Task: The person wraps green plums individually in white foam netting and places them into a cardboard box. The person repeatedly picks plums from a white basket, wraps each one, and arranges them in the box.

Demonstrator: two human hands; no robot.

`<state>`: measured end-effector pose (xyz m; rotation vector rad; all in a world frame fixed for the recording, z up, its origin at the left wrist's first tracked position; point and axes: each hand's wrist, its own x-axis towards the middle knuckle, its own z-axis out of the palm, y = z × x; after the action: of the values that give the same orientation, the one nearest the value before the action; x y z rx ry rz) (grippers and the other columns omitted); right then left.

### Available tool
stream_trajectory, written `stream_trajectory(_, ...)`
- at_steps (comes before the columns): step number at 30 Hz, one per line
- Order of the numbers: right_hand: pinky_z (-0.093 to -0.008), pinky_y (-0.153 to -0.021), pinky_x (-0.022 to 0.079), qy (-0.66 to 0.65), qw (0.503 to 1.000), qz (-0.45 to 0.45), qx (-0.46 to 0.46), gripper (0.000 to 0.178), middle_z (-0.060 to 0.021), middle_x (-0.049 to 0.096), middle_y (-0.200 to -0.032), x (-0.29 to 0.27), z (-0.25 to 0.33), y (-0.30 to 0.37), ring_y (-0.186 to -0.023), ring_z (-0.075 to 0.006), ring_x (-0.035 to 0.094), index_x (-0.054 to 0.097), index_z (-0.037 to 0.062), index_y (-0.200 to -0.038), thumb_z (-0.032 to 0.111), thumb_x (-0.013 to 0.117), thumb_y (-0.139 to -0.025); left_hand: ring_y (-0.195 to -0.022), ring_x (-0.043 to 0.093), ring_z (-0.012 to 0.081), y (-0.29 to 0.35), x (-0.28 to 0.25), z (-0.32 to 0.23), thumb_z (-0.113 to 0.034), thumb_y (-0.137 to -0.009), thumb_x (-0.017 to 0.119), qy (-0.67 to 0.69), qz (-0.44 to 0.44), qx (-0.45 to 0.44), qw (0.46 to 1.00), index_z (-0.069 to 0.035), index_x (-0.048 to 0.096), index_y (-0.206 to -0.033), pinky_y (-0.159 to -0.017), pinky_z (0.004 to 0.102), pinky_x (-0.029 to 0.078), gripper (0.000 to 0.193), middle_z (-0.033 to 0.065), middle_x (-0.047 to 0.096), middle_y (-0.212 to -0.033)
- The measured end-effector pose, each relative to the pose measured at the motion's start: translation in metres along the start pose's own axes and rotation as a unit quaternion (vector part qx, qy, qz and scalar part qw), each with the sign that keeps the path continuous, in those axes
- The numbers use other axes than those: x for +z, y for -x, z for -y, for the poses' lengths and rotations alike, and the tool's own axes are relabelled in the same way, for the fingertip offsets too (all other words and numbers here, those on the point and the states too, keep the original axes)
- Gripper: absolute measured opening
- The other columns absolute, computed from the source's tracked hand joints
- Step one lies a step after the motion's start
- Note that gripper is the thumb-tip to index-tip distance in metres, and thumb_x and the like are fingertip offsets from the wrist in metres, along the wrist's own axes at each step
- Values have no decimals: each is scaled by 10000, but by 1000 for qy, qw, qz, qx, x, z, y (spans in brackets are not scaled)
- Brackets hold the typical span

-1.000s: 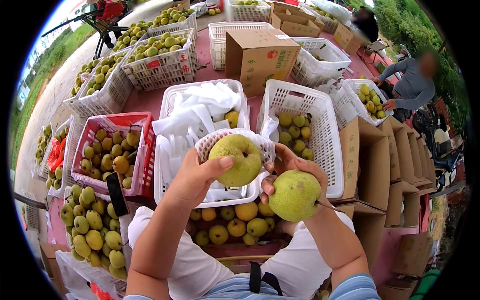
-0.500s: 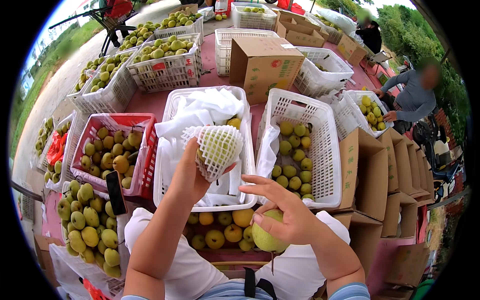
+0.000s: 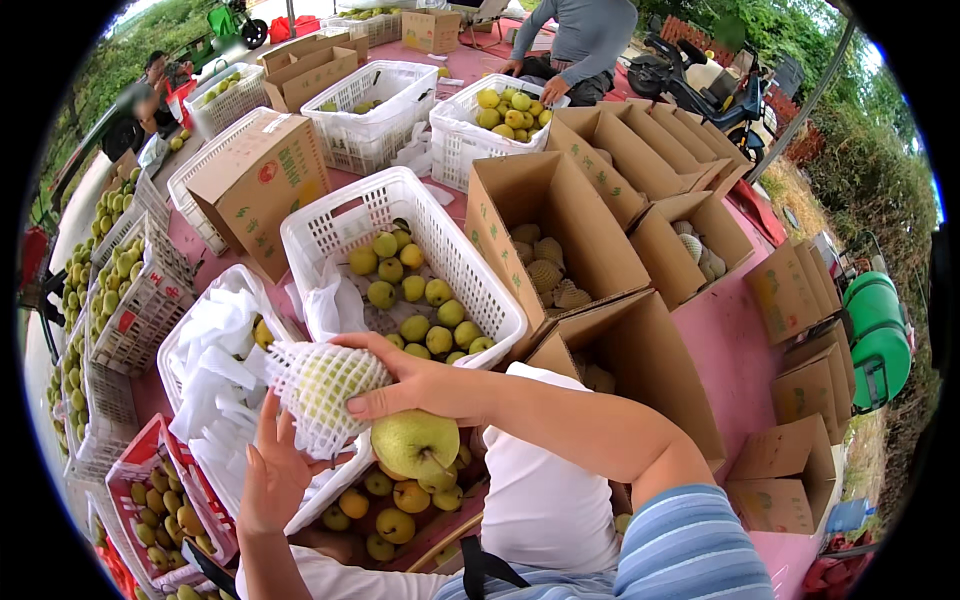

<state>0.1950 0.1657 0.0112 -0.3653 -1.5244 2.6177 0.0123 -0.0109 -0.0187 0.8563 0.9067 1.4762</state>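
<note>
My right hand (image 3: 405, 380) is closed on a pear in a white foam net (image 3: 325, 390), its thumb against the near side of the net. A bare yellow-green pear (image 3: 415, 443), stem toward me, is tucked under the same hand; the fingers around it are hidden. Just below the netted pear is my left hand (image 3: 275, 485), its fingers spread and at most brushing the net. A white crate (image 3: 185, 365) of white foam nets lies beyond the left hand. Under my hands, more pears (image 3: 395, 525) sit in a container between my legs.
A white crate of pears (image 3: 470, 275) stands ahead. To its right are open cardboard boxes (image 3: 540, 210), some holding netted pears. A red crate (image 3: 130, 455) of pears is at lower left. Another person (image 3: 575, 40) sits behind a far crate. Parked scooters (image 3: 700, 85) stand beyond.
My view has swung right toward the boxes. The netted pear has passed from my left hand to my right, which still has the bare pear; my left fingers have opened.
</note>
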Motion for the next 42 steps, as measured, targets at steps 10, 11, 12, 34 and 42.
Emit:
stream_trajectory(10, -434, -809, 516, -28, 822, -568, -44, 472, -145, 583, -1110, -338, 16, 111, -953, -274, 613, 490, 28, -1192, 267, 673, -828, -1021, 605, 332, -13, -42, 20, -474, -976, 374, -20, -234, -99, 967, -73, 366, -1364, -868, 425, 492, 557, 130, 385, -1403)
stream_trajectory(11, -438, -864, 490, 74, 768, -636, -2, 558, -151, 557, -1180, -348, 7, 100, -1041, -272, 582, 469, 18, -1244, 261, 701, -799, -1008, 609, 324, -10, -48, 22, -465, -976, 383, -24, -260, -99, 960, -72, 385, -1345, -862, 417, 494, 539, 127, 401, -1389)
stream_trajectory(12, -417, -956, 428, 160, 763, -620, 92, 722, -159, 490, -1304, -377, -3, 102, -1175, -264, 500, 394, 10, -1347, 240, 733, -753, -1002, 610, 311, -14, -54, 26, -457, -979, 383, -33, -255, -95, 962, -77, 390, -1343, -857, 410, 496, 526, 122, 411, -1383)
stream_trajectory(34, -462, -948, 468, -372, 914, -146, -66, 253, -166, 610, -1077, -35, 12, -24, -1063, -332, 565, 589, 11, -1028, 227, 506, -924, -892, 624, 174, 46, -174, 2, -204, -913, 579, -370, -404, -56, 835, -14, 533, -1196, -805, 309, 485, 344, 129, 583, -1131)
stream_trajectory(42, -507, -892, 481, -413, 893, -100, 151, 312, -198, 605, -992, 39, -69, -66, -979, -365, 579, 566, 31, -966, 323, 457, -960, -1219, 392, 277, 60, -240, 119, -233, -880, 624, -130, -410, -327, 842, -129, 503, -1347, -1059, 445, 296, 494, 160, 347, -1440)
